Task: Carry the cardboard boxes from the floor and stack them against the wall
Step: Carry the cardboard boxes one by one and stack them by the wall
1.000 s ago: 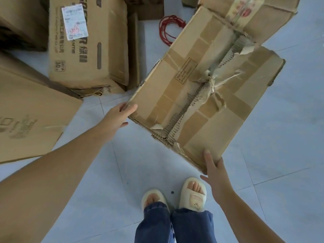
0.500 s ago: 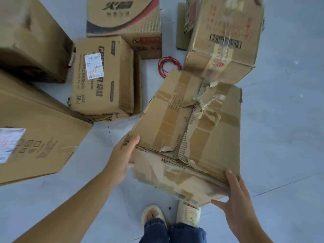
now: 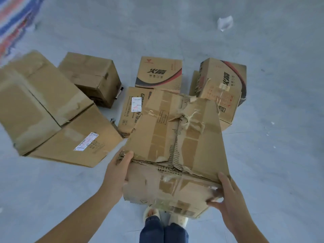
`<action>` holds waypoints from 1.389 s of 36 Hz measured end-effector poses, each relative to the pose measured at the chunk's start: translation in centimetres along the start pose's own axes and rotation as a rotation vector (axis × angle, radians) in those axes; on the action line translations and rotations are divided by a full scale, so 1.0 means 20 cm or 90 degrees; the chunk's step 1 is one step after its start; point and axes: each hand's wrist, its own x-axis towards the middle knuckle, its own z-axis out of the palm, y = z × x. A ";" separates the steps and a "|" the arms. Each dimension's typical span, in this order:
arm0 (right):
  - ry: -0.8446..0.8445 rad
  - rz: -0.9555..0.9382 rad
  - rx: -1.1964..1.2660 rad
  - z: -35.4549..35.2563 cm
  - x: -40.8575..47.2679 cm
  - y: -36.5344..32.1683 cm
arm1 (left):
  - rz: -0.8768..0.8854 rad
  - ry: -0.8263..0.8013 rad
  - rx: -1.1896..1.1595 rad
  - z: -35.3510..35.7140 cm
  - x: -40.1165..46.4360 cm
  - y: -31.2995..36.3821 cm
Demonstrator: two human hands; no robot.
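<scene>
A worn, taped cardboard box [image 3: 177,148] with torn flaps hangs in the air in front of me, lifted off the floor. My left hand [image 3: 116,172] grips its near left corner, thumb on top. My right hand [image 3: 228,197] holds its near right corner, fingers curled round the edge. Several other cardboard boxes lie on the grey floor beyond: a large one [image 3: 43,111] at the left, a brown cube [image 3: 93,76], a printed box [image 3: 158,72], a labelled box [image 3: 130,111] partly hidden behind the held box, and a tilted box [image 3: 222,85].
My feet in pale slippers [image 3: 150,213] stand below the held box. A striped cloth [image 3: 12,20] lies at the far left corner. A scrap of clear plastic [image 3: 225,22] sits on the floor at the far right. Bare grey floor [image 3: 280,137] spreads to the right.
The box has come up off the floor and toward me, both hands gripping its near corners. The view has tilted up, showing more boxes and floor beyond.
</scene>
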 end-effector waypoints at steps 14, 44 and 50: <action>-0.235 -0.111 -0.123 -0.01 -0.37 -0.36 | 0.165 0.173 -0.140 -0.24 -0.78 0.11; -0.783 -0.197 -0.640 -0.43 -0.72 -0.39 | 0.091 0.766 -0.604 0.57 -2.23 -0.87; -0.915 -0.234 -0.733 -0.66 -0.96 -0.13 | 0.107 0.903 -0.708 0.77 -2.62 -1.22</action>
